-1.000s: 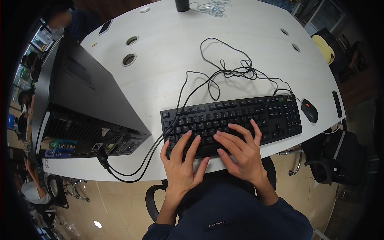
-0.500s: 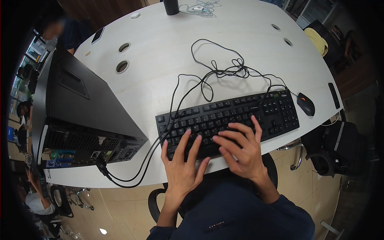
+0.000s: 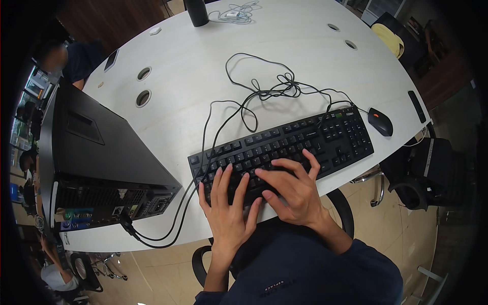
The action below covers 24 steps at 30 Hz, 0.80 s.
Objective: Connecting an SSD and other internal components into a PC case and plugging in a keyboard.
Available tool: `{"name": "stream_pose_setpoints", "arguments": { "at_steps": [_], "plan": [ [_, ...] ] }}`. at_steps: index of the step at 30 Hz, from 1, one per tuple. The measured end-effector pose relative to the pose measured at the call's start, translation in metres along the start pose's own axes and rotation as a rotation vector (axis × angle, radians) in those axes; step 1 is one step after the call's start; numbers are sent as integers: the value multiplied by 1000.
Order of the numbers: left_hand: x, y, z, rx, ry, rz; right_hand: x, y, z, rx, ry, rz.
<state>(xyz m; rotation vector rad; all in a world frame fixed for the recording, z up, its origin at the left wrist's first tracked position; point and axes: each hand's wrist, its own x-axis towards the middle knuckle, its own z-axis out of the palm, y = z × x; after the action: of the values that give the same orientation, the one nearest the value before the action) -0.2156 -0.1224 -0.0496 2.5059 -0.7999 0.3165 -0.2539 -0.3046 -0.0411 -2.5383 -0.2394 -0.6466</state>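
Note:
A black keyboard [image 3: 333,147] lies slantwise along the near edge of the white table. My left hand [image 3: 227,208] rests over its left end, fingers stretched out onto the letter keys and thumb by the front edge. Over the middle keys, my right hand [image 3: 295,195] has its fingers apart and bent, with the index fingertip close to the left hand's fingers. Neither hand grips anything. Black cables [image 3: 274,93] lie looped and tangled behind the keyboard, and two strands cross its left end. A black mouse [image 3: 380,122] sits just beyond the keyboard's right end.
On the left stands a black computer tower [image 3: 109,137] with cables plugged into its back. Farther off are a dark cylinder [image 3: 197,12], a pale coiled cable [image 3: 239,14] and a phone [image 3: 111,60]. Another person [image 3: 84,61] sits at the far left. A black bag [image 3: 422,173] is at right.
The view has shifted slightly, so the table's things appear a little to the left. My right hand has moved left over the keys, closer to my left hand, whose fingers have shifted slightly.

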Motion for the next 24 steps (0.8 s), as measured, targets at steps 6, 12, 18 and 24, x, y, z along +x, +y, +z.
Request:
{"name": "stream_pose_setpoints", "arguments": {
  "at_steps": [6,12,18,24],
  "plan": [
    [-8,-4,6,-77,120,29,-1,3,-1,18,66,64],
    [-13,-6,9,-95,207,43,6,10,-11,34,146,62],
    [-14,-5,9,-148,206,81,-6,15,-4,145,161,-1],
    [-13,-1,1,-35,125,4,2,31,-32,-76,50,45]
  ]
}}
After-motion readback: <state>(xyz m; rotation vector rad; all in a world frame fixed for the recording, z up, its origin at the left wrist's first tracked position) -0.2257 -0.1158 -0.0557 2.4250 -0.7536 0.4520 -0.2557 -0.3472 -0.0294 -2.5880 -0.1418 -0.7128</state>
